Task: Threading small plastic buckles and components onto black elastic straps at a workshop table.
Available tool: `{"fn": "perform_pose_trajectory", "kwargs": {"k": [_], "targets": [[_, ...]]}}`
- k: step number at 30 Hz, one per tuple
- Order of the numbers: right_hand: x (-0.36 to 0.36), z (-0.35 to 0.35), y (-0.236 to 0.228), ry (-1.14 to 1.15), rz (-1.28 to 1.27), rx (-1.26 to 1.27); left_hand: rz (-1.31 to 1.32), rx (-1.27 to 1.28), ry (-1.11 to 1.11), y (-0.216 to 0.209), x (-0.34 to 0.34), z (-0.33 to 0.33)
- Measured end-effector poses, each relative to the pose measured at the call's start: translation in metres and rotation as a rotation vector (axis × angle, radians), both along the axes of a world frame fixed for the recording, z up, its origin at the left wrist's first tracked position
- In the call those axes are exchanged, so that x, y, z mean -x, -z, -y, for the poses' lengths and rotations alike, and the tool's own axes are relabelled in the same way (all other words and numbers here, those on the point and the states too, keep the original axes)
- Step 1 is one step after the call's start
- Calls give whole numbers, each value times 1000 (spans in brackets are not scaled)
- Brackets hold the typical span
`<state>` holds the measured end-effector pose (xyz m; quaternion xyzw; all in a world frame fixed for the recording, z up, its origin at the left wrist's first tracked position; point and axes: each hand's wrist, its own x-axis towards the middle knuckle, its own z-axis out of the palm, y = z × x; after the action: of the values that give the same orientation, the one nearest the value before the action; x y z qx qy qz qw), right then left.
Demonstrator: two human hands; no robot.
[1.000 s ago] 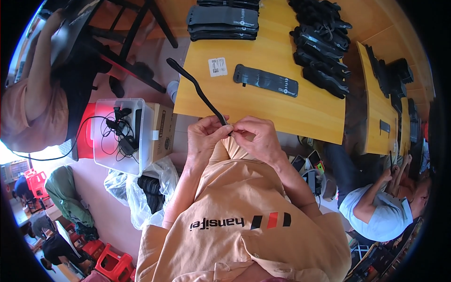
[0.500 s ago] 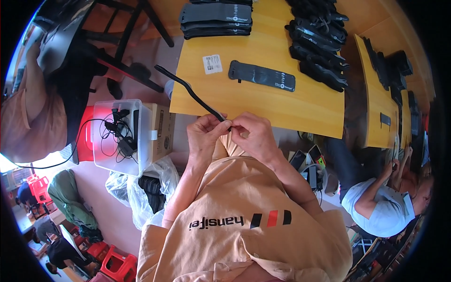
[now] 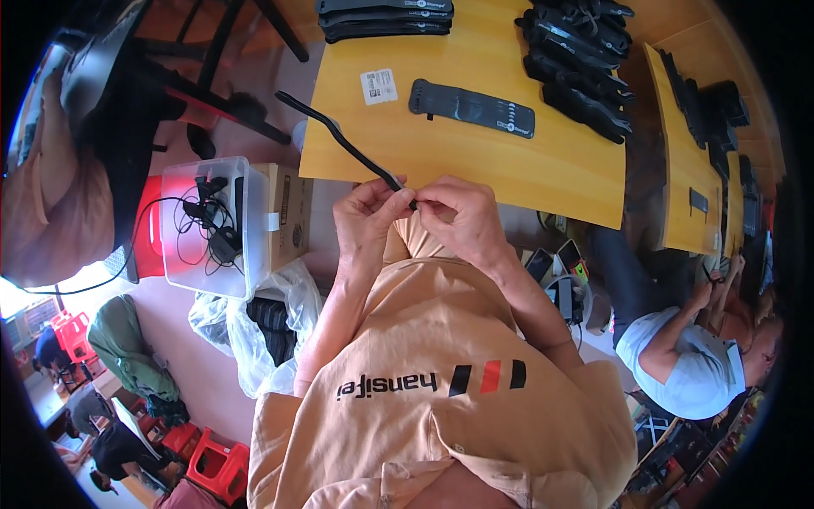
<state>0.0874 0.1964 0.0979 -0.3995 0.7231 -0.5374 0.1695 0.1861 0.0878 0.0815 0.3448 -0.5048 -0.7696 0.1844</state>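
A narrow black strap (image 3: 337, 136) runs from between my hands up and to the left, its free end past the table's left edge. My left hand (image 3: 366, 214) pinches the strap near its lower end. Fingertips of my right hand (image 3: 462, 216) press together on the same end, touching it beside the left thumb; the very tip is mostly hidden. Both hands are just off the table's near edge, above my lap. Beyond them, a flat dark grey panel (image 3: 471, 109) with a row of light marks lies on the yellow table (image 3: 381, 157).
Stacked dark panels (image 3: 386, 21) and a pile of black pieces (image 3: 577, 68) stand toward the table's far side. A white label sheet (image 3: 378, 86) lies left of the panel. A clear bin (image 3: 208, 229) of cables stands left. Other people sit at both sides.
The table and my hands sit slightly higher in the picture. Both hands keep their hold on the strap, which has hardly changed its shape.
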Motion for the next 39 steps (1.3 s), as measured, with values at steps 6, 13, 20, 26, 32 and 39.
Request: {"fn": "perform_pose_trajectory", "kwargs": {"k": [6, 13, 20, 26, 32, 39], "targets": [[-1, -1, -1, -36, -56, 29, -18, -7, -7, -1, -4, 0], [1, 2, 1, -63, -58, 57, -27, -58, -21, -3, -2, 2], [4, 2, 5, -20, 34, -30, -31, -85, -23, 1, 0, 1], [0, 6, 1, 46, 80, 23, 351, 392, 256, -9, -1, 7], [-4, 9, 11, 15, 178, 9, 200, 325, 253, 0, -4, 7], [-6, 12, 26, 5, 37, -59, 212, 381, 368, -4, -6, 10]]}}
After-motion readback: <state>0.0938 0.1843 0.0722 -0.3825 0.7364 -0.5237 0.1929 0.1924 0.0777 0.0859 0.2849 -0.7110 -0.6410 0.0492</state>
